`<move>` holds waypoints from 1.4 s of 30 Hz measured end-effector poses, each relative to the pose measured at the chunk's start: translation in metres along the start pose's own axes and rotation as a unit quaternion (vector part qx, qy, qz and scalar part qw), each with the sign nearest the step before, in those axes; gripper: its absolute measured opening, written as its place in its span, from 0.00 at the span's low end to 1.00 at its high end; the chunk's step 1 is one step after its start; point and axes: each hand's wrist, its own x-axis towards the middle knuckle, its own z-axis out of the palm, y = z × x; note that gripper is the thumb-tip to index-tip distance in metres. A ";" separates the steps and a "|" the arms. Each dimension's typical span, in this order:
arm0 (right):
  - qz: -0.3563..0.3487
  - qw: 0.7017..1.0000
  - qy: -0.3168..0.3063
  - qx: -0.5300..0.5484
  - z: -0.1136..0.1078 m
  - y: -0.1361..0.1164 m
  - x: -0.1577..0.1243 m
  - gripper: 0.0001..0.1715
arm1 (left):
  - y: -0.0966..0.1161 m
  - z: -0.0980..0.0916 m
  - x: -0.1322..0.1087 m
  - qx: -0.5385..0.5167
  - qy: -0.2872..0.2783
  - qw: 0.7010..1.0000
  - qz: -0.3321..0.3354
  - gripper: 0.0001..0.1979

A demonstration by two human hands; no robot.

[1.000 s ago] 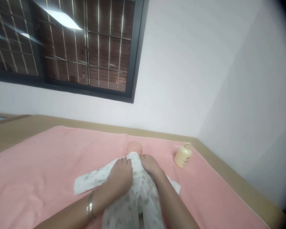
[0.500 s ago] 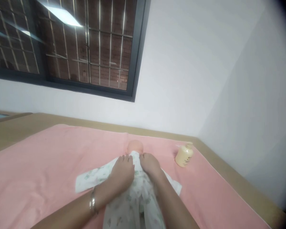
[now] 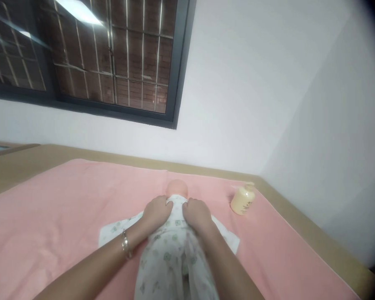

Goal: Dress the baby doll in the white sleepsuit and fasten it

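A baby doll lies on the pink blanket [image 3: 81, 200], its bald head [image 3: 176, 188] pointing away from me. It is dressed in white baby clothes [image 3: 171, 250] with a small green print, and the sleeves spread out to both sides. Which way its face is turned I cannot tell. My left hand [image 3: 158, 212] is closed on the clothes at the doll's left-hand shoulder in view, thumb toward the middle. Opposite it, my right hand [image 3: 198, 214] grips the cloth at the other shoulder. Most of my fingertips are hidden under the edges.
A cream pump bottle [image 3: 243, 200] stands on the blanket to the right of the doll. Behind the tan table edge [image 3: 206, 171] rises a white wall [image 3: 237, 83], with a dark-framed barred window [image 3: 171, 83] at upper left.
My left hand has shifted from the chest outward to the shoulder, uncovering more of the printed cloth. My right hand stays nearly in place. The view has tipped slightly.
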 end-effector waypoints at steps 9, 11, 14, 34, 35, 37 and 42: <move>0.043 0.996 -0.027 0.073 0.022 0.018 0.028 0.29 | -0.001 0.002 0.010 -0.018 -0.034 0.998 -0.047 0.27; 0.046 0.994 -0.036 0.090 0.025 0.022 0.031 0.32 | -0.001 0.000 0.010 -0.023 -0.045 0.998 -0.035 0.29; 0.049 0.992 -0.040 0.110 0.027 0.024 0.033 0.35 | -0.002 0.001 0.010 -0.020 -0.042 0.999 -0.022 0.31; 0.042 0.992 -0.049 0.110 0.027 0.027 0.032 0.36 | -0.002 0.005 0.007 -0.014 -0.025 1.000 -0.011 0.29; 0.042 0.992 -0.048 0.111 0.027 0.027 0.032 0.36 | -0.002 0.005 0.007 -0.015 -0.024 1.000 -0.009 0.29; 0.041 0.992 -0.046 0.113 0.027 0.027 0.031 0.36 | -0.003 0.006 0.008 -0.017 -0.020 1.000 -0.003 0.29; 0.040 0.991 -0.046 0.116 0.027 0.027 0.031 0.36 | -0.005 0.006 0.008 -0.025 -0.016 1.000 0.008 0.29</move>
